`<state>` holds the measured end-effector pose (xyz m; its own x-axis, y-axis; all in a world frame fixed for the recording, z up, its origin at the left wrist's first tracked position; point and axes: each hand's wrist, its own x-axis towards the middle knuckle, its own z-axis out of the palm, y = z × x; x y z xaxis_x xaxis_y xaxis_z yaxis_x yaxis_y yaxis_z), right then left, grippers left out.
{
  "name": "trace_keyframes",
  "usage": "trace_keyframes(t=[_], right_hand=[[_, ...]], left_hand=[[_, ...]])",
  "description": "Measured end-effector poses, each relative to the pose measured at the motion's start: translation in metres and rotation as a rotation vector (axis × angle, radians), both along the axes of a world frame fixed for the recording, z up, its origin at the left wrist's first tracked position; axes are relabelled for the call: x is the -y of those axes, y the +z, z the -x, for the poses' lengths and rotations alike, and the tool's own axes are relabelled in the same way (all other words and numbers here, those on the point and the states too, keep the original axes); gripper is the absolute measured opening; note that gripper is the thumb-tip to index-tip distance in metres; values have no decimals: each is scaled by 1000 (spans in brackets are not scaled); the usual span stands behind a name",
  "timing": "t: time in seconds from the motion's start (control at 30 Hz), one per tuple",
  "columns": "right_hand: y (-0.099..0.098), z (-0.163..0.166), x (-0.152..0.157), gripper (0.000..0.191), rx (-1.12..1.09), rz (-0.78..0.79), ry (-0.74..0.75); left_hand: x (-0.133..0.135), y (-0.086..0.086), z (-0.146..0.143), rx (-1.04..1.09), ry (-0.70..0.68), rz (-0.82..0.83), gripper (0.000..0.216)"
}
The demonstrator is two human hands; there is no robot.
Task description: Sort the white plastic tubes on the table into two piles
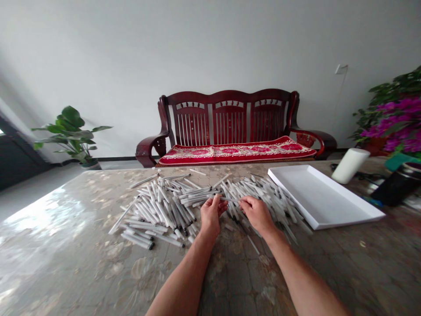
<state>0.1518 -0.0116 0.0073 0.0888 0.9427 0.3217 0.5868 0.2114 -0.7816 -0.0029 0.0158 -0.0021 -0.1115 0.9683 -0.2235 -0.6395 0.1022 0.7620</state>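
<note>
Between my two hands a thin, pale pen lies roughly level, just above the heap. My left hand pinches one end of it between thumb and fingers. The other end is held by the closed fingertips of my right hand. Left of my hands spreads a loose pile of whitish pens, many with black ends. A second pile of pale, translucent pen pieces lies behind and to the right of my right hand. My fingers hide part of the held pen's ends.
A shallow white box lid rests on the patterned tabletop at right. Beyond it stand a white cylinder and a dark flask. A wooden bench is behind the table, with potted plants on either side.
</note>
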Motion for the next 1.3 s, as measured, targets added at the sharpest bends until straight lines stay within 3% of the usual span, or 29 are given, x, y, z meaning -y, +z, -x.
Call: trace_keyframes(t=[0.23,0.53,0.63,0.77,0.87,1.0,1.1,1.13,1.2,1.3], right_hand=[[0,-7,0,17,205,-118,-100],[0,-1,1,18,258,-182,-49],[3,-9,-1,20,171,-247,-132],[10,-29,-3,21,64,-349,-374],[13,-38,-3,20,126,-369,-509],[10,-41,-3,18,302,-337,-498],[8,-36,-2,19,352,-345,-485],[8,-32,-1,19,356,-365,-456],[9,-20,2,19,371,-406,-325],[8,5,10,23,448,-370,1]], left_hand=[[-4,-1,5,-46,119,23,40],[-1,1,1,-49,74,-3,44],[-6,2,10,-34,163,14,36],[-17,2,28,-92,335,19,29],[-19,-2,30,-282,292,-37,26],[-13,-7,18,-643,40,-154,24],[-8,-4,19,-982,61,-260,8],[-7,-1,22,-1119,113,-288,4],[-6,4,32,-1408,208,-308,20],[-6,9,49,-1776,231,-265,31]])
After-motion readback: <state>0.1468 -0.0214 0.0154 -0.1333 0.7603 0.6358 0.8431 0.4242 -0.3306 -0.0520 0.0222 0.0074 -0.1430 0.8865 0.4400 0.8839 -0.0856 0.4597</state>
